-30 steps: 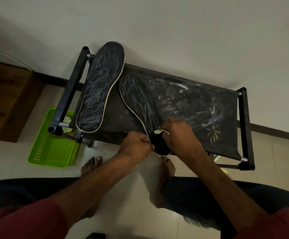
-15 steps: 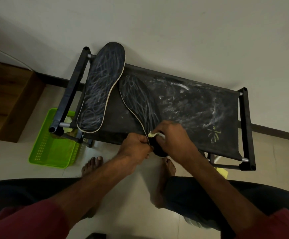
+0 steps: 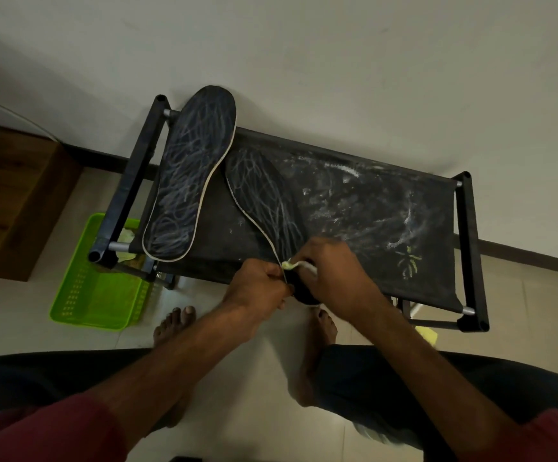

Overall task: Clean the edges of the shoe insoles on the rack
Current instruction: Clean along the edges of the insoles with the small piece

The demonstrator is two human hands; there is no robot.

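A green basket (image 3: pixel 97 295) sits on the floor by the left end of the rack (image 3: pixel 470 248), where a second insole (image 3: pixel 189 175) lies. Your hands hide the heel of the insole (image 3: pixel 264 201) on the rack's fabric. Your left hand (image 3: pixel 257 288) pinches that heel edge and your right hand (image 3: pixel 336 278) grips a pale cloth (image 3: pixel 299 265) against it, slid slightly left since a second ago.

right hand (image 3: pixel 334 278) slid the cloth (image 3: pixel 296 264) toward 8 o'clock along the insole (image 3: pixel 264 201) heel edge; it now sits nearer the left hand (image 3: pixel 257 288), seemingly almost touching.
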